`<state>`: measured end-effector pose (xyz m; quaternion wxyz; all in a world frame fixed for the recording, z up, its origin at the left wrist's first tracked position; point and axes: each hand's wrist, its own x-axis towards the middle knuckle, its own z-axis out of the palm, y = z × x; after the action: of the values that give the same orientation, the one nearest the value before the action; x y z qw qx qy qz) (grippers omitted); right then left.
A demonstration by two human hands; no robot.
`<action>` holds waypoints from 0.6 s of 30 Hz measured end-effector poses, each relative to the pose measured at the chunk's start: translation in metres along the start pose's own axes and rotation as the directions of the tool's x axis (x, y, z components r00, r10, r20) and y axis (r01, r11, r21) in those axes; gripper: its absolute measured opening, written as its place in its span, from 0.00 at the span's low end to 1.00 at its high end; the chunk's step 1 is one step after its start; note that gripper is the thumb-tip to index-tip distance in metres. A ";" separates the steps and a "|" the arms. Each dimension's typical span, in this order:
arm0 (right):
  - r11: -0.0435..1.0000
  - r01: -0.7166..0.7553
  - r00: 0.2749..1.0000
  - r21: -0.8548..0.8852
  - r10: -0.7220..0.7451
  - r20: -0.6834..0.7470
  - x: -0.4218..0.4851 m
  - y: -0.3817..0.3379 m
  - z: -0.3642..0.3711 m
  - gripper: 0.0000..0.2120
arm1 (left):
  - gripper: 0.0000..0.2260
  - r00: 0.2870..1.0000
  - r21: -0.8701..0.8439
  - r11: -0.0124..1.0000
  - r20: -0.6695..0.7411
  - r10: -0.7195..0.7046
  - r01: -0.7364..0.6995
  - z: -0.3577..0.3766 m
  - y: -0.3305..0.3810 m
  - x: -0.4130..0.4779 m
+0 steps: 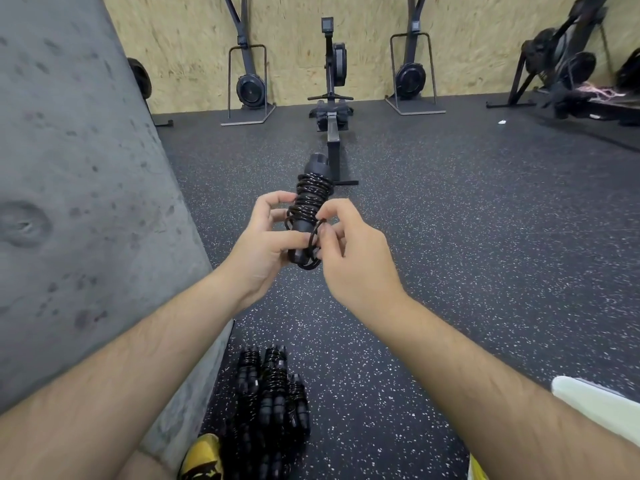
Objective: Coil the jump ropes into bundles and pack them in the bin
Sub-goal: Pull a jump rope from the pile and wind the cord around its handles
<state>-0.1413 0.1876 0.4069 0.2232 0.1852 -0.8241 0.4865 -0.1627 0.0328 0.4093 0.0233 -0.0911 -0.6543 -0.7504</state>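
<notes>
A black jump rope (309, 199) is wound in tight turns around its own black handles and held in the air at chest height. My left hand (266, 240) grips the lower end of the handles from the left. My right hand (349, 251) pinches the last loose loop of cord at the bundle's lower right. On the floor below, between my feet, lies a pile of several coiled black jump rope bundles (270, 393). No bin is in view.
A grey concrete wall (79, 188) fills the left side. A rowing machine (330, 109) lies straight ahead on the speckled rubber floor, with ski machines (249, 81) against the wooden back wall. A white object (602, 407) sits at the lower right.
</notes>
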 end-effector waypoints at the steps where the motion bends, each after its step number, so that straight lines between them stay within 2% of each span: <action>1: 1.000 0.001 1.000 0.001 -0.001 0.008 -0.001 0.000 0.000 0.06 | 0.32 1.000 -0.009 1.000 -0.007 0.002 -0.002 -0.001 -0.001 0.001; 5: 0.999 -0.035 0.999 0.040 0.035 0.002 -0.001 0.004 -0.004 0.09 | 0.39 1.000 -0.062 0.998 -0.010 -0.019 0.019 -0.001 -0.002 0.003; 11: 0.983 -0.030 0.993 0.182 0.050 -0.104 -0.003 0.003 -0.005 0.10 | 0.42 1.000 0.072 0.997 -0.026 0.005 -0.003 -0.007 -0.003 0.006; 14: 0.977 -0.097 0.989 0.188 0.117 -0.096 -0.002 0.006 -0.005 0.11 | 0.44 0.996 0.233 0.972 -0.064 0.061 -0.044 -0.004 -0.005 0.005; 16: 0.961 -0.194 0.976 0.196 0.209 -0.058 0.000 0.007 -0.003 0.12 | 0.42 0.989 0.398 0.912 -0.066 0.131 -0.094 0.000 -0.006 0.001; 18: 0.939 -0.267 0.960 0.216 0.279 -0.026 0.001 0.006 -0.001 0.11 | 0.40 0.978 0.490 0.859 -0.057 0.201 -0.148 0.003 -0.006 -0.002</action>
<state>-0.1452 0.1910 0.4035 0.1557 0.0781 -0.7791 0.6022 -0.1617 0.0365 0.4038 0.1478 -0.1015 -0.8077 -0.5617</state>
